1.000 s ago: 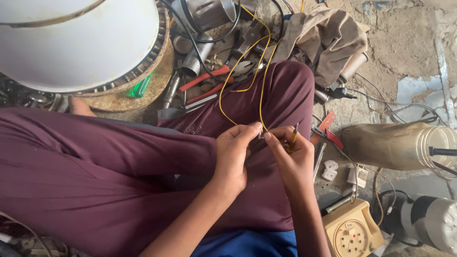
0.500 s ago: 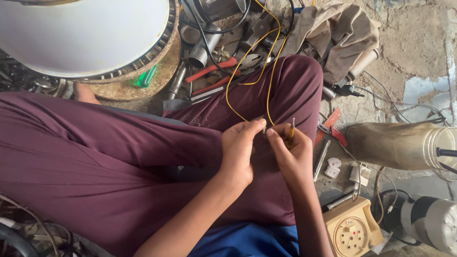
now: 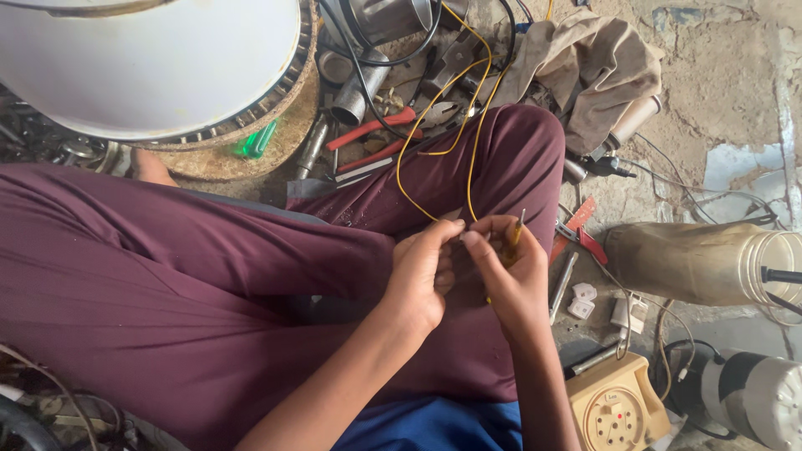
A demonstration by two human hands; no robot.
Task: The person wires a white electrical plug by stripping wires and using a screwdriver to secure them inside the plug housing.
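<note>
The left hand point(image 3: 422, 271) and right hand point(image 3: 510, 267) meet over the maroon trousers point(image 3: 209, 276), at about 4 o'clock from the frame's centre. Their fingers point(image 3: 447, 232) press together, pinching the ends of the yellow wire point(image 3: 434, 108), which loops away toward 12 o'clock. The right hand also grips a thin yellow-handled screwdriver point(image 3: 516, 230), tip pointing up. At 1 o'clock from the hands lie red-handled pliers point(image 3: 576, 232) on the floor point(image 3: 718, 92); a beige socket box point(image 3: 614, 409) sits at 5 o'clock.
</note>
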